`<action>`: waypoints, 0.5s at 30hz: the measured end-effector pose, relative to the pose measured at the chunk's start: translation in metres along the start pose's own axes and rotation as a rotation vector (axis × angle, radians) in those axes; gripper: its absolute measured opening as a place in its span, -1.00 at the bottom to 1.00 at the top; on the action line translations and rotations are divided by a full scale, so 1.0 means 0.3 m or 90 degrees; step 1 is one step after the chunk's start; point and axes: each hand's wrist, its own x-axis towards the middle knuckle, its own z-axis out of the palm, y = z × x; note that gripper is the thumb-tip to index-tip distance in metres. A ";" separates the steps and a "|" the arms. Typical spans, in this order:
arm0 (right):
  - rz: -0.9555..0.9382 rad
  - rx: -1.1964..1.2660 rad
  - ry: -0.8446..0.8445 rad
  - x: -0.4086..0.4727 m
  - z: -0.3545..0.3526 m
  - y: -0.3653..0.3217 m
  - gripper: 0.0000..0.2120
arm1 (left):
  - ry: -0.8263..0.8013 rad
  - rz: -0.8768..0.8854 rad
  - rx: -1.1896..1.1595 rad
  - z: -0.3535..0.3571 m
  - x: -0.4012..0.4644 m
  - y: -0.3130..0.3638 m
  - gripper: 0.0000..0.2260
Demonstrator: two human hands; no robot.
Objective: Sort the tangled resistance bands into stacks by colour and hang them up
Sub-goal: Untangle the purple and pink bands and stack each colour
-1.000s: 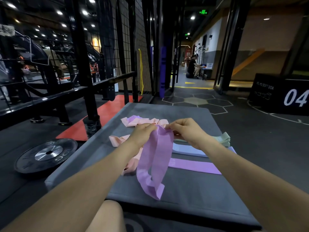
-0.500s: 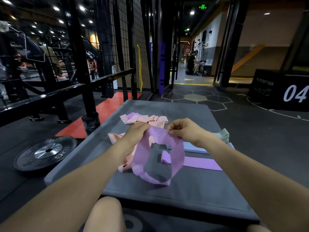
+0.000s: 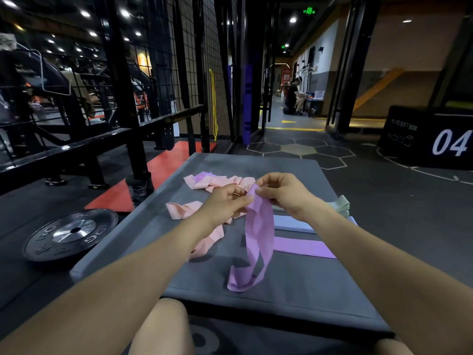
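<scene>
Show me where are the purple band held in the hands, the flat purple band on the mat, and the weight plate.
held purple band (image 3: 258,242): head view, middle of the hanging loop.
flat purple band (image 3: 304,247): head view, middle of the strip lying on the mat.
weight plate (image 3: 70,233): head view, metal hub near the centre hole.

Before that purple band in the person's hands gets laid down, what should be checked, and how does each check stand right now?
1. Both hands grip the held purple band: left hand, right hand: ok.
2. Band free of the pink bands: ok.
3. Band flat, untwisted: not ok, it hangs folded.
4. Flat purple band on the mat ready to stack on: ok.
5. Purple still caught in the far pink pile: not ok.
</scene>
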 end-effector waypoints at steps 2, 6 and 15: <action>-0.024 -0.027 0.018 -0.004 0.009 -0.004 -0.84 | 0.017 0.008 -0.009 0.008 0.000 0.005 -0.91; -0.070 -0.093 0.062 -0.019 0.010 -0.012 -0.82 | 0.079 -0.009 -0.019 -0.001 0.013 0.008 -0.88; -0.099 -0.214 -0.006 -0.038 0.037 -0.022 -0.82 | 0.067 0.017 -0.061 0.018 0.010 0.074 -0.82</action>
